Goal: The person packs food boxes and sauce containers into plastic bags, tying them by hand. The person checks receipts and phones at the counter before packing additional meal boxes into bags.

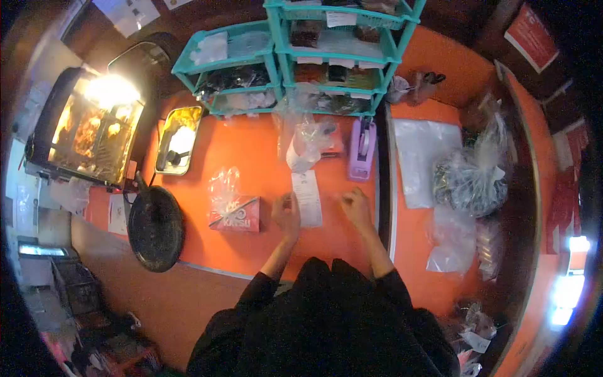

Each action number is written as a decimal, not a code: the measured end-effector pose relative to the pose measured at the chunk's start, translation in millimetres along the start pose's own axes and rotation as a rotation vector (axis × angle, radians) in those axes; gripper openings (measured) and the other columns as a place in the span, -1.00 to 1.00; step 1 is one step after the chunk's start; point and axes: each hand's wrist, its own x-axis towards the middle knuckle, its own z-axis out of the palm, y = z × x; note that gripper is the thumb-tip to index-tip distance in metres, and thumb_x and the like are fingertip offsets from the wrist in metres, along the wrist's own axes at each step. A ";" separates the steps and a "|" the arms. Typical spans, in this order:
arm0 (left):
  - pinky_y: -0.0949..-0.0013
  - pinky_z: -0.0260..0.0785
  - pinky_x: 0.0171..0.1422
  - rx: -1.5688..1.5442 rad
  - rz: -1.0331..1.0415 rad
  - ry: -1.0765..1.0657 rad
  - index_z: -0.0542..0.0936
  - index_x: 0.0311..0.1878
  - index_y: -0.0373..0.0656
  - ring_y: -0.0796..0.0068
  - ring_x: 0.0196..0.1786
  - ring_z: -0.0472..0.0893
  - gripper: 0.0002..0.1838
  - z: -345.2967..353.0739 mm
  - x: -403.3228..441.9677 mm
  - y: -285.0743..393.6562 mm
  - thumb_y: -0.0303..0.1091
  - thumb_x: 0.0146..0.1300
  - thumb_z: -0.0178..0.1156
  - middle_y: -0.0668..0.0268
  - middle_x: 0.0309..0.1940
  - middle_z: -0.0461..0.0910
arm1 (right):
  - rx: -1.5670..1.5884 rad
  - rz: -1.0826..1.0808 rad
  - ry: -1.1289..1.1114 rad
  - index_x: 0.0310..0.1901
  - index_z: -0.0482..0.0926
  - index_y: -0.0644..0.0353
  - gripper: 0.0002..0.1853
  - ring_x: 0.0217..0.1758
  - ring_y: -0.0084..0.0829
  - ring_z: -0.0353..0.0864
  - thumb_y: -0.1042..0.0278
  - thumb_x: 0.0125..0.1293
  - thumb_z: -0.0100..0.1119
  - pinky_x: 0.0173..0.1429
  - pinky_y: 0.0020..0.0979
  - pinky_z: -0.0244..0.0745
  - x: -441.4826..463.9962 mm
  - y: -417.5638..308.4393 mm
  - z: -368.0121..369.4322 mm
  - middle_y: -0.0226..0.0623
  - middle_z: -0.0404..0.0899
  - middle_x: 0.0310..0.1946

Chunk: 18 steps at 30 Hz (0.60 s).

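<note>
In the head view, your left hand is just beside the left edge of a printed paper slip lying lengthwise on the orange table. Its fingers are bent; you cannot tell whether they touch the slip. Your right hand is apart from the slip on its right, fingers curled and blurred, so whether they pinch anything cannot be told. A red-and-white box sits left of your left hand, with a clear plastic bag at its far side. Beyond your right hand stands a purple tape dispenser. Farther left are a black round pan and a metal tray; teal shelves stand at the back.
</note>
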 end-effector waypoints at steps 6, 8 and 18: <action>0.24 0.34 -0.14 0.098 -0.164 0.202 0.49 -0.25 -0.30 0.25 -0.25 0.52 -0.78 11.7 6.7 -78.9 -0.30 0.21 0.09 0.11 -0.38 0.53 | -0.546 -0.165 -0.252 -0.43 0.64 0.20 -0.76 -0.39 -0.08 0.54 0.17 0.11 0.22 -0.34 -0.22 0.40 40.5 22.1 70.3 -0.02 0.51 -0.45; 0.23 0.32 -0.09 0.030 -0.260 0.252 0.47 -0.23 -0.31 0.25 -0.22 0.50 -0.77 16.3 4.4 -68.7 -0.29 0.24 0.06 0.11 -0.37 0.51 | -0.158 0.119 -0.337 -0.40 0.64 0.23 -0.78 -0.42 -0.20 0.56 0.22 0.11 0.21 -0.32 -0.30 0.42 27.2 8.3 52.7 -0.14 0.58 -0.47; 0.48 0.30 -0.13 -0.443 -0.244 0.239 0.43 -0.31 -0.23 0.56 -0.24 0.42 -0.83 -142.3 -10.8 -9.9 -0.31 0.29 0.05 0.35 -0.34 0.46 | 0.722 -0.160 -0.639 -0.25 0.63 0.33 -0.80 0.02 -0.36 0.49 0.37 0.18 0.17 0.07 -0.35 0.40 -25.2 -99.3 69.6 -0.21 0.51 0.01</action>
